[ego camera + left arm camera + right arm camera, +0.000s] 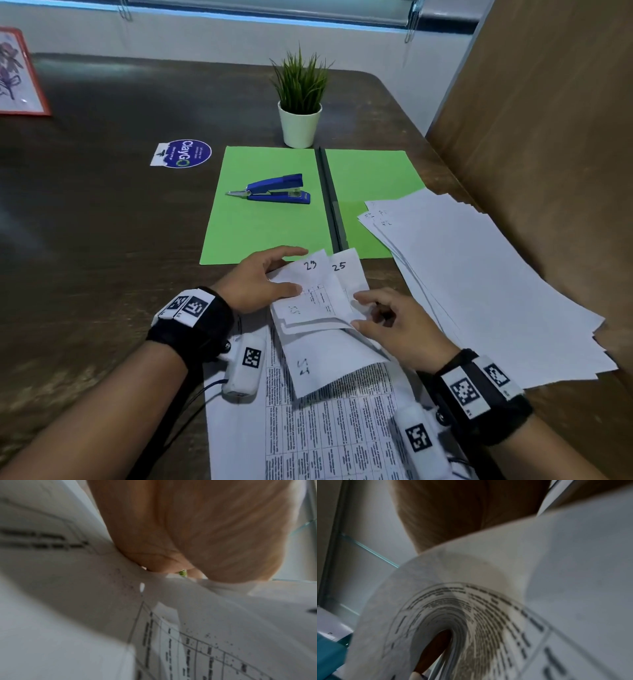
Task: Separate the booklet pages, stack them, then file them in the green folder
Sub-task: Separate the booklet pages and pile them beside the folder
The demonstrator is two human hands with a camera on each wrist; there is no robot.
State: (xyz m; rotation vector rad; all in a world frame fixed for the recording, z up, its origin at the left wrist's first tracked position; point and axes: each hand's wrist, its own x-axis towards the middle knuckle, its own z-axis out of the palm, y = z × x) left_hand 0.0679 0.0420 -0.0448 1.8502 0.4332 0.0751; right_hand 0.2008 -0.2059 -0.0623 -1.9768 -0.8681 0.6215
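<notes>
The green folder [267,222] lies open on the table with a blue stapler [274,190] on its left half. Separated white pages [479,274] lie in a loose stack to the right, over the folder's right corner. The printed booklet [325,428] lies in front of me, its far page corners lifted and folded back, marked 23 and 25. My left hand [263,284] pinches the lifted corners from the left, thumb on top. My right hand [383,318] pinches one page at its right edge. In the right wrist view that page [488,574] curls up in front of the palm [453,513].
A potted plant [300,102] stands behind the folder. A round blue sticker [185,153] is on the table to its left, and a red-framed picture [17,75] is at the far left. A brown partition [548,137] closes the right side.
</notes>
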